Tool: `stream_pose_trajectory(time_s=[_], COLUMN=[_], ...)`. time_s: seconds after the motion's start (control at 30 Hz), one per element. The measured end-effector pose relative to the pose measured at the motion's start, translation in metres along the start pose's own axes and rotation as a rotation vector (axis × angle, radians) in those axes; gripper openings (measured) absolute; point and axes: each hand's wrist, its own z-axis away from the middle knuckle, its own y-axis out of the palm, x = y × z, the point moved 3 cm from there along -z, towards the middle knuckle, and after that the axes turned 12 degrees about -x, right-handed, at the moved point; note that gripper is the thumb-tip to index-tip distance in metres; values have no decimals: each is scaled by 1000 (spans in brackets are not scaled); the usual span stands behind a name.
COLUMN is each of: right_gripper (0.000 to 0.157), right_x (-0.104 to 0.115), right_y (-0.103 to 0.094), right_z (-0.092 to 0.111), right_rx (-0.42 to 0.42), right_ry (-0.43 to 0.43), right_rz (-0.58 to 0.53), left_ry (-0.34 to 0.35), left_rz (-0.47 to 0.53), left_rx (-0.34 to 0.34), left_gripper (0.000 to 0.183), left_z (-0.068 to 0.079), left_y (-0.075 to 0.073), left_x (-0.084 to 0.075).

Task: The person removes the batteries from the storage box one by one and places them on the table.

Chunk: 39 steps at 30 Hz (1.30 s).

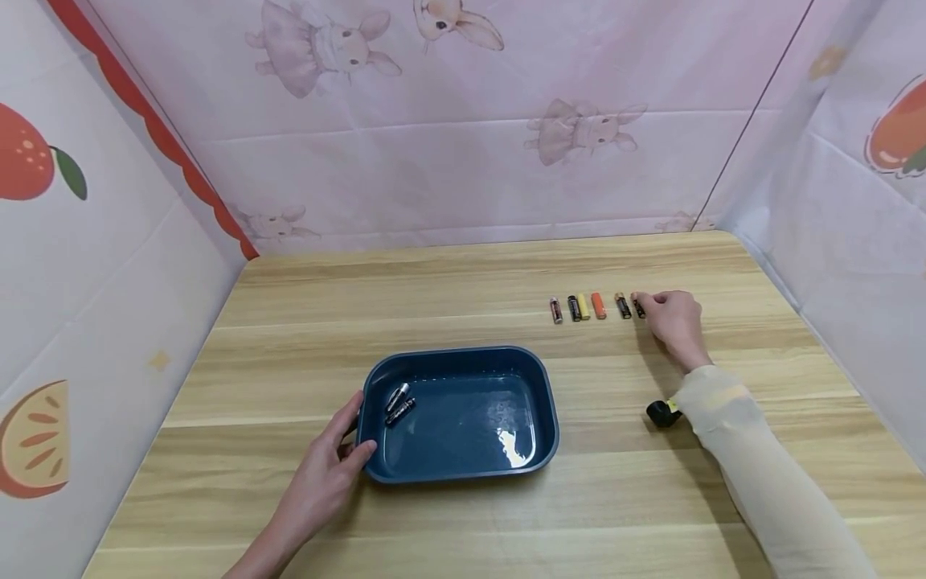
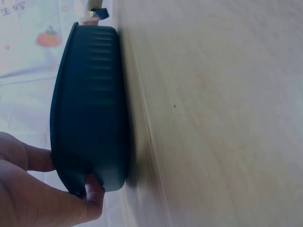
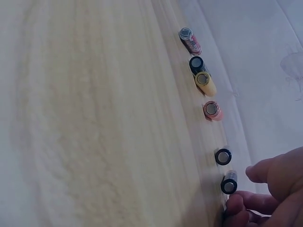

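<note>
My left hand grips the left end of a dark blue rectangular dish, thumb at the rim and fingers against the outer wall. Two dark batteries lie inside the dish near its left wall. Farther back, my right hand is at the rightmost black battery of a row on the table. In the right wrist view, a curled finger is beside that battery, while the thumb stands slightly apart from it. Another black battery lies just left of it.
Left along the row lie an orange battery, a yellow battery, a black battery and a reddish-dark battery. A black device hangs at the right cuff. Printed cloth walls border the wooden table.
</note>
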Motion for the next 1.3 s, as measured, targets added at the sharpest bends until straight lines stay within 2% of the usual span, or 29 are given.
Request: stream_pose_trajectory(time_s=[0.43, 0.63, 0.77, 0.9, 1.1, 1.3], right_gripper=[55, 59, 55, 52, 48, 41], right_x=[-4, 2, 23, 54, 99, 135], right_y=[-4, -10, -20, -30, -39, -28], right_z=[-1, 4, 11, 25, 52, 76], right_rx=[-22, -43, -82, -68, 28, 186], right_ry=[17, 14, -26, -70, -148, -202], right_rz=[-26, -97, -199, -344, -454, -598], left_ry=[22, 38, 32, 29, 14, -10], left_rz=[25, 39, 41, 38, 40, 29], left_rx=[9, 0, 3, 8, 7, 17], left_gripper=[69, 68, 68, 68, 68, 66], left_z=[0, 1, 1, 0, -1, 0], left_y=[-1, -2, -1, 0, 0, -1], left_x=[-1, -1, -1, -1, -2, -1])
